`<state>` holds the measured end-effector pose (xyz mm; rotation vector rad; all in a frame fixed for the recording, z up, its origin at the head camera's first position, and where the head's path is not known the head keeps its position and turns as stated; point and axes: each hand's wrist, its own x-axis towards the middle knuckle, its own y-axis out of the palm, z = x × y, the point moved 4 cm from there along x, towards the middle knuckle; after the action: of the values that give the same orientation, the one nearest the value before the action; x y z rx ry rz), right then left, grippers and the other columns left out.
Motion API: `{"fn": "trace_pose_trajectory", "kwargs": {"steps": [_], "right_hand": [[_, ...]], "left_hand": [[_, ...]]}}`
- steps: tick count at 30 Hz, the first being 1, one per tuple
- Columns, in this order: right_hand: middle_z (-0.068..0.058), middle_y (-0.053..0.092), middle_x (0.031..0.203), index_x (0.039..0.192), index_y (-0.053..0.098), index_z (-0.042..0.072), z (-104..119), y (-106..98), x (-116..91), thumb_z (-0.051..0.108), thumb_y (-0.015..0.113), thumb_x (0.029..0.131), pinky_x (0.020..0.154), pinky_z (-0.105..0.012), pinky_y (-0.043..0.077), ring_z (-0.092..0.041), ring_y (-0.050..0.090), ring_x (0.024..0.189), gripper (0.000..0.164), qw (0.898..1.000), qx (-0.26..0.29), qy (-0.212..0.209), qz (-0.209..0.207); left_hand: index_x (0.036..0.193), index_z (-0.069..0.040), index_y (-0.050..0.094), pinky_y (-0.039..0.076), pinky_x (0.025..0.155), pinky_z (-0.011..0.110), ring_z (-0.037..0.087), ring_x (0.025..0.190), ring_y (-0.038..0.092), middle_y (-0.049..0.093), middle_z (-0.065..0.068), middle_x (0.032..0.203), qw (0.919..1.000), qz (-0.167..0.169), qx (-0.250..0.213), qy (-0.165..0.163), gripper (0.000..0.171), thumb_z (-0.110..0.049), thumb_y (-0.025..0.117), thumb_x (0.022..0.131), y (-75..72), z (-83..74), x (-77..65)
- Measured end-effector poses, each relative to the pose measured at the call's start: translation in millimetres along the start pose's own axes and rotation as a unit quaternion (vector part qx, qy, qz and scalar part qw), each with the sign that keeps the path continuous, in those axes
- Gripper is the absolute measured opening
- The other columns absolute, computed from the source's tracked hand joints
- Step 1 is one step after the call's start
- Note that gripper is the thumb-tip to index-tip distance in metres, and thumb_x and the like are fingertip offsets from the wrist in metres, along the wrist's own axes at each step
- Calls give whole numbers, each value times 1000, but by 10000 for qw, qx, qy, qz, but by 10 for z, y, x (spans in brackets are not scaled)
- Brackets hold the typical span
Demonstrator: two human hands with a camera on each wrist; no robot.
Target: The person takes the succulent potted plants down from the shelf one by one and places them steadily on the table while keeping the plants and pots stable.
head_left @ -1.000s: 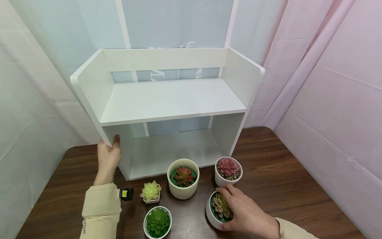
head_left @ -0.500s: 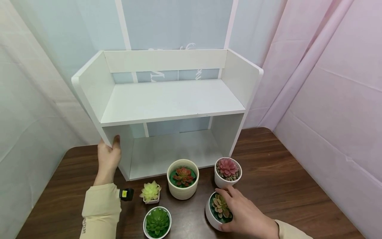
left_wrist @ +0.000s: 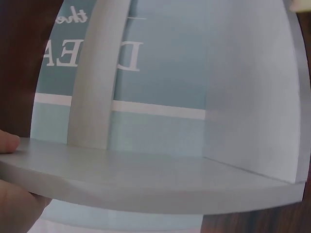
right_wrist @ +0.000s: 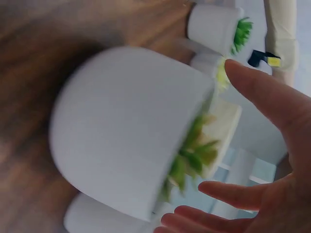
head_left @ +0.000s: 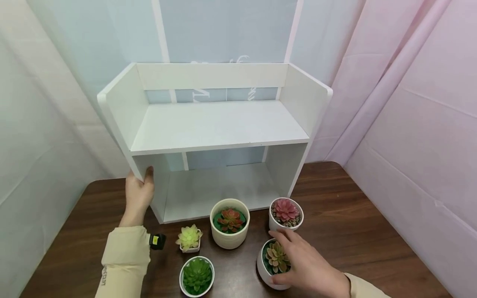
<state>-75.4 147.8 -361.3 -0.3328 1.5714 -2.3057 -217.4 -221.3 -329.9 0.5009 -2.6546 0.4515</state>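
In the head view, my left hand (head_left: 138, 190) grips the left side panel of a white two-tier shelf (head_left: 220, 124), thumb on the inner face. The left wrist view shows that panel (left_wrist: 146, 189) between thumb and fingers. My right hand (head_left: 307, 265) hovers over a round white pot with an orange-green succulent (head_left: 276, 257). In the right wrist view, its thumb (right_wrist: 262, 92) and fingers are spread above this pot (right_wrist: 126, 126), apart from it. Just behind stands a white pot with a pink succulent (head_left: 285, 211).
A cream pot with a red succulent (head_left: 229, 225) stands before the shelf's lower front edge. Left of it are a small pale-green succulent (head_left: 189, 239) and a white pot with a green succulent (head_left: 197, 276). All stand on a brown wooden table (head_left: 335, 215); cloth walls (head_left: 421, 124) surround it.
The head view has shifted slightly, so the shelf appears further right. My right hand's fingers have loosened a little around the orange-green succulent's pot. My left hand keeps its grip on the panel.
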Motion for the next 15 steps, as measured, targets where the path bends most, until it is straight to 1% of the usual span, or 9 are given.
{"fn": "trace_pose_trajectory", "kwargs": {"steps": [3, 7, 10, 12, 15], "right_hand": [[-9, 51, 131, 133, 52, 8, 44, -97, 31, 49, 83, 67, 85, -44, 50, -25, 56, 112, 83, 9988, -64, -140, -471], [-9, 55, 127, 129, 56, 7, 87, -245, 91, 41, 82, 71, 83, -42, 52, -24, 58, 111, 71, 9941, -155, -318, -1028], [-9, 56, 126, 127, 57, 6, 122, -335, 138, 35, 82, 73, 85, -41, 52, -23, 57, 113, 66, 9890, -191, -535, -1368], [-10, 55, 125, 127, 57, 6, 149, -387, 173, 33, 81, 74, 84, -40, 52, -22, 57, 112, 64, 9848, -200, -697, -1577], [-11, 53, 129, 130, 55, 7, 187, -461, 227, 32, 79, 78, 85, -40, 52, -23, 56, 113, 62, 9807, -222, -759, -1788]], "left_hand": [[132, 11, 46, 37, 101, 61, 45, 123, 47, 51, 32, 130, 9998, -18, 191, -56, 39, -6, 45, 97, -6, -6, 0], [132, 10, 46, 38, 100, 62, 45, 123, 47, 51, 32, 131, 9992, -8, 337, -205, 40, -9, 46, 97, -10, -20, -9], [133, 9, 46, 38, 100, 62, 46, 123, 47, 51, 32, 131, 9989, -20, 356, -291, 40, -10, 46, 97, -16, -29, -12], [132, 9, 46, 37, 101, 62, 46, 123, 47, 51, 32, 131, 9987, -31, 364, -341, 40, -11, 46, 97, -18, -33, -11], [133, 9, 46, 38, 100, 62, 47, 123, 47, 51, 32, 131, 9980, -3, 433, -455, 41, -13, 47, 98, -11, -39, -16]]}}
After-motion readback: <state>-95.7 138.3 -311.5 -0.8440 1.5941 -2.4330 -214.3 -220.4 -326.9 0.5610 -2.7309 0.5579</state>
